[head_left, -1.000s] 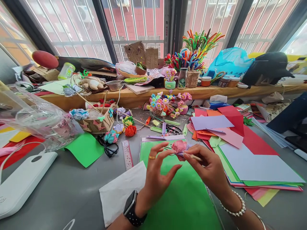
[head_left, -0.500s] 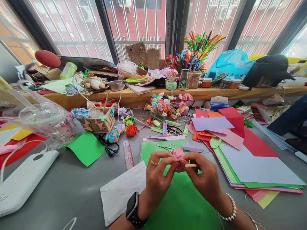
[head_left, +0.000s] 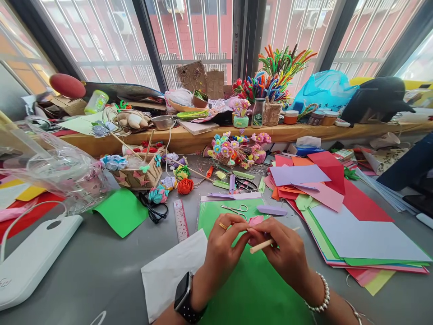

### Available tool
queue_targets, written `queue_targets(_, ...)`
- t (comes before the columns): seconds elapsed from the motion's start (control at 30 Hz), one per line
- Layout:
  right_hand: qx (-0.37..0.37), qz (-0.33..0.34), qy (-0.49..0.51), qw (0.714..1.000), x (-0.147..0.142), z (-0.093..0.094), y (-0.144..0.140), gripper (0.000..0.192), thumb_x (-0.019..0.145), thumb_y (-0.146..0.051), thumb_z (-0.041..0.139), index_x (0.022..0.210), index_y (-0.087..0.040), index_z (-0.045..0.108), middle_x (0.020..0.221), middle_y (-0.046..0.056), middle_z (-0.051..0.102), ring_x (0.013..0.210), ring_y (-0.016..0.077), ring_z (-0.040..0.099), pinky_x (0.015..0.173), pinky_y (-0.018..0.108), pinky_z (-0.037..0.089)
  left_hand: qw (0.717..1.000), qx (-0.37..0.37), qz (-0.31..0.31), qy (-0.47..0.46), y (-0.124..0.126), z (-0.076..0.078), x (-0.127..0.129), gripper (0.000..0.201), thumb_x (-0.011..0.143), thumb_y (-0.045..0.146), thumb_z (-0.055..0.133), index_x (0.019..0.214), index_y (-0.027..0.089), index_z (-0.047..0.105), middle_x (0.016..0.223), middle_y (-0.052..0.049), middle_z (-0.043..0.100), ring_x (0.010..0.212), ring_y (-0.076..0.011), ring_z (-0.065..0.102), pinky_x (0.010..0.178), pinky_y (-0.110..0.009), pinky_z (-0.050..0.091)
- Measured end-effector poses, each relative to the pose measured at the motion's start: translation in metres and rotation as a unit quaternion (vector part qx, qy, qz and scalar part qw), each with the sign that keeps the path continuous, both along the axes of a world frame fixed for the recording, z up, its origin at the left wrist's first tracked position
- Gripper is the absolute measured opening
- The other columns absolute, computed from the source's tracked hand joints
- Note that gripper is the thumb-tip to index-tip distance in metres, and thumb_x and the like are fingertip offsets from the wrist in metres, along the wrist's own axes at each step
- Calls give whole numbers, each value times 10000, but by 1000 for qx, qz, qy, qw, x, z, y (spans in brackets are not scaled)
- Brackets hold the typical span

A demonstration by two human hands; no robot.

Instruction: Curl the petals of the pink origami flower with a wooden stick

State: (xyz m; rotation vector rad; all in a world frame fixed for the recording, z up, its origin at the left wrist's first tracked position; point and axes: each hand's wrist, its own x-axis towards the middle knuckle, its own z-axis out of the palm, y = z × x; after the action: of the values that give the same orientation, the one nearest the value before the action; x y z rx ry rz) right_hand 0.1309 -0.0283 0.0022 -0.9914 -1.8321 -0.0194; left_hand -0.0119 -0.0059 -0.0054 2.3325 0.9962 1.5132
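A small piece of folded pink paper [head_left: 256,220] is pinched between my two hands, mostly covered by the fingers. My left hand [head_left: 223,246] has its fingertips closed on the paper's left side. On the other side, my right hand [head_left: 286,248] grips the paper with thumb and forefinger. A pale wooden stick [head_left: 261,246] also sits in the right hand, lying slantwise across the fingers with its blunt end toward me. Under both hands is a green sheet [head_left: 250,289]. Small scissors [head_left: 241,208] rest on it just beyond the fingers.
A folded purple strip [head_left: 271,210] lies behind my right hand. Left are a white tissue [head_left: 172,271], a pink-patterned ruler [head_left: 181,220] and a white power bank [head_left: 37,259]. Stacked coloured paper [head_left: 365,237] spreads to the right. Paper flowers [head_left: 185,185] and pipe-cleaner flowers [head_left: 233,146] stand behind.
The wooden stick has swung in my right hand, so its blunt end now points down and left toward me. My fingers have closed further over the pink paper, hiding more of it.
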Motion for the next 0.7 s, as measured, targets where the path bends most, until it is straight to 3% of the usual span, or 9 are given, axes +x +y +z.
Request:
queue_targets(0.13,-38,46,2,998,6,6,2,57,825,-183,528,858,-177,575,680,28,638,581,126,591,502,208,462,999,-38,-35,-7,3,3,-5,63,776,149,566,765,166,625,742,-37,577,720,-153,561,639,-267,473)
queue_targets(0.3,-92,133,-83,983,28,14,10,216,852,-165,465,1033,-185,580,793,52,614,661,136,598,553,233,483,983,-144,-114,-15,9,12,-13,71,761,126,584,735,166,637,723,-23,573,709,-140,563,638,-242,460)
queue_targets(0.6,-131,169,-104,971,37,16,11,262,847,-154,475,1074,-246,567,882,52,577,733,144,585,617,266,487,935,-300,-184,-49,12,19,-16,43,709,138,648,683,159,676,694,-20,617,711,-137,572,683,-235,455)
queue_targets(0.7,-135,182,-72,971,34,18,10,181,841,-172,497,979,-219,604,844,49,581,721,139,583,608,255,485,914,-346,-201,-69,13,18,-16,45,703,180,654,672,162,681,710,-32,605,716,-147,570,640,-237,477)
